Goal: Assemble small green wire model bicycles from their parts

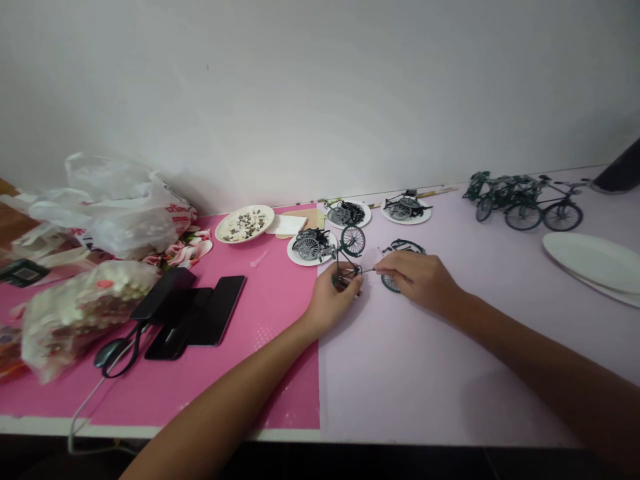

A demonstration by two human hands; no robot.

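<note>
My left hand is closed round a small model bicycle, its one spoked wheel sticking up above the fingers. Pinched in my right hand is a thin rod-like tool, its tip pointing at the bicycle's lower part. Whether the tip touches it I cannot tell. Partly hidden behind my right hand lies another bicycle piece with wheels. Just beyond my left hand stands a white plate of spoked wheels.
Two more white plates of black parts stand by the wall, near a bowl of small bits. Several assembled model bicycles and stacked white plates are at right. Phones, a cable and plastic bags lie left.
</note>
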